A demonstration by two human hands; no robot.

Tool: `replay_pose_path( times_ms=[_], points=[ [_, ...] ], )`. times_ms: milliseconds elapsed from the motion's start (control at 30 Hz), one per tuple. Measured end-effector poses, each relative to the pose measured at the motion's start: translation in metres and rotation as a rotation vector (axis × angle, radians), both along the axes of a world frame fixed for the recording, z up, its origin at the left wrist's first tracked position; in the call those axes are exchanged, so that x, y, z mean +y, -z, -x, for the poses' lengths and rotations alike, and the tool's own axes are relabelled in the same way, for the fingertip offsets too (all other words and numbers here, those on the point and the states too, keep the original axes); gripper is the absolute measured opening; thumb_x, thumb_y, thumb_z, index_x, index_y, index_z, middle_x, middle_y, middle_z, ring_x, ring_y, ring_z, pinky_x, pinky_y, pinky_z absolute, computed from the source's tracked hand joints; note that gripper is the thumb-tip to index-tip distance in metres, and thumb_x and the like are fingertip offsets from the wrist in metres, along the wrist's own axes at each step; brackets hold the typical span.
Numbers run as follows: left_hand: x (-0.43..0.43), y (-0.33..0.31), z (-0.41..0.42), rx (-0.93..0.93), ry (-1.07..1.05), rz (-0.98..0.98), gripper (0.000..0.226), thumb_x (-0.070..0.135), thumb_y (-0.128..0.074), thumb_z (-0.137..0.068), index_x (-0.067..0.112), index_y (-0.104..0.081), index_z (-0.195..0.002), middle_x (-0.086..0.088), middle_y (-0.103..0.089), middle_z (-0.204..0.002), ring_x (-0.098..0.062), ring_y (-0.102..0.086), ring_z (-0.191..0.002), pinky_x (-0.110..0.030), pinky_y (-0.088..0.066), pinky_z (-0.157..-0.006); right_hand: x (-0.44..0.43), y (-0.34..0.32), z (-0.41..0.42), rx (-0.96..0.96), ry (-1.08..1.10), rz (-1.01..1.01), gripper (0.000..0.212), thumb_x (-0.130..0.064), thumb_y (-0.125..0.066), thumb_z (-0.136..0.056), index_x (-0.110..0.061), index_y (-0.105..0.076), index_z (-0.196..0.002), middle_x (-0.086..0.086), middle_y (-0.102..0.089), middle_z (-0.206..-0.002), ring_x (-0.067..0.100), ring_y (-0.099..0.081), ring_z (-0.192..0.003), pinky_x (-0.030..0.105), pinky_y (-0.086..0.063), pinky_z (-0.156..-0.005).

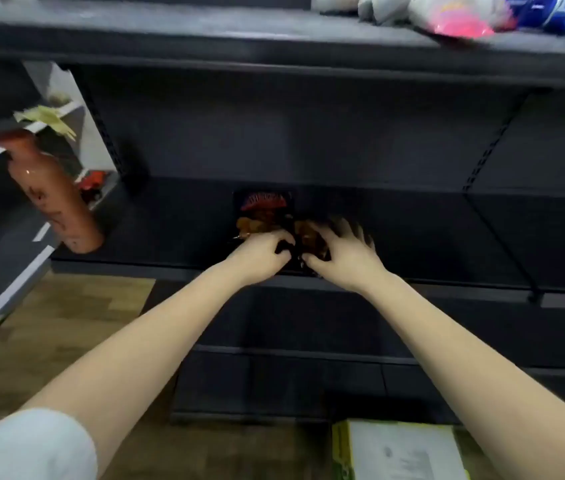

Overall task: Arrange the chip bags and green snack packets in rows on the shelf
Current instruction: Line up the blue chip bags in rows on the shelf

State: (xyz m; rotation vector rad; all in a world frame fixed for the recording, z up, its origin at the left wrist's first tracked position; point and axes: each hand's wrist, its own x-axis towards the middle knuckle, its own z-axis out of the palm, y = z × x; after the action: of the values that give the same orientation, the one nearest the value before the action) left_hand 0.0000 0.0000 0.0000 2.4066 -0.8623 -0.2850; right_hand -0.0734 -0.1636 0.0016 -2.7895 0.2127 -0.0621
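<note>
Hands met on the dark shelf (395, 230): my left hand (260, 252) and right hand (338, 251) both gripped a black chip bag (265, 211), standing just beyond my fingers. I judged I was seating it; next, aligning another bag beside it.

chip bags (267, 216) on shelf (395, 233), bottle (54, 195) perhaps left

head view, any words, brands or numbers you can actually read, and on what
None can be read.
Dark chip bag under both hands: red logo, blurred.
Blue packet on the top shelf: white print, blurred.
White sheet on the floor: grey print, too small.
Terracotta bottle: marks only, no legible text.
</note>
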Motion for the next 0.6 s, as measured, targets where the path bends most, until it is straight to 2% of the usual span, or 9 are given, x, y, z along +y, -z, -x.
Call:
replay_pose_path(
  times_ms=[133,333,500,600],
  points=[
    [-0.005,0.009,-0.006,-0.023,-0.111,0.017,0.036,0.018,-0.047,-0.093,0.020,-0.051,-0.128,-0.005,-0.055,-0.129,-0.021,-0.053,-0.112,-0.035,-0.048,-0.092,0.001,0.017,-0.023,0.043,-0.010,0.041,0.081,-0.063,-0.049,-0.084,-0.040,-0.008,-0.149,-0.002,0.001,-0.160,0.034,0.002,-0.145,0.055,-0.008,-0.116],
    [-0.007,0.014,-0.039,-0.194,-0.185,0.052,0.028,0.016,-0.049,-0.090,0.021,-0.054,-0.117,0.002,-0.046,-0.131,-0.020,-0.038,-0.121,-0.034,-0.037,-0.102,-0.008,0.047,-0.052,0.070,0.044,0.091,0.087,-0.070,-0.045,-0.081,-0.037,-0.004,-0.150,-0.001,0.008,-0.160,0.034,0.012,-0.145,0.059,0.000,-0.115],
    [-0.023,0.004,-0.085,-0.427,-0.193,-0.005,0.037,0.020,-0.054,-0.090,0.016,-0.050,-0.127,-0.003,-0.044,-0.137,-0.026,-0.039,-0.122,-0.034,-0.033,-0.100,-0.018,0.048,-0.086,0.090,0.143,0.118,0.086,-0.076,-0.036,-0.081,-0.039,0.001,-0.149,-0.001,0.009,-0.160,0.038,0.012,-0.144,0.066,-0.004,-0.111],
    [-0.038,0.004,-0.115,-0.462,-0.148,-0.044,0.046,0.026,-0.056,-0.086,0.016,-0.047,-0.130,-0.005,-0.046,-0.137,-0.028,-0.040,-0.124,-0.038,-0.029,-0.103,-0.014,0.051,-0.100,0.080,0.210,0.167,0.085,-0.078,-0.030,-0.080,-0.036,-0.003,-0.149,0.001,0.006,-0.160,0.039,0.010,-0.144,0.067,-0.008,-0.110]
  ],
)
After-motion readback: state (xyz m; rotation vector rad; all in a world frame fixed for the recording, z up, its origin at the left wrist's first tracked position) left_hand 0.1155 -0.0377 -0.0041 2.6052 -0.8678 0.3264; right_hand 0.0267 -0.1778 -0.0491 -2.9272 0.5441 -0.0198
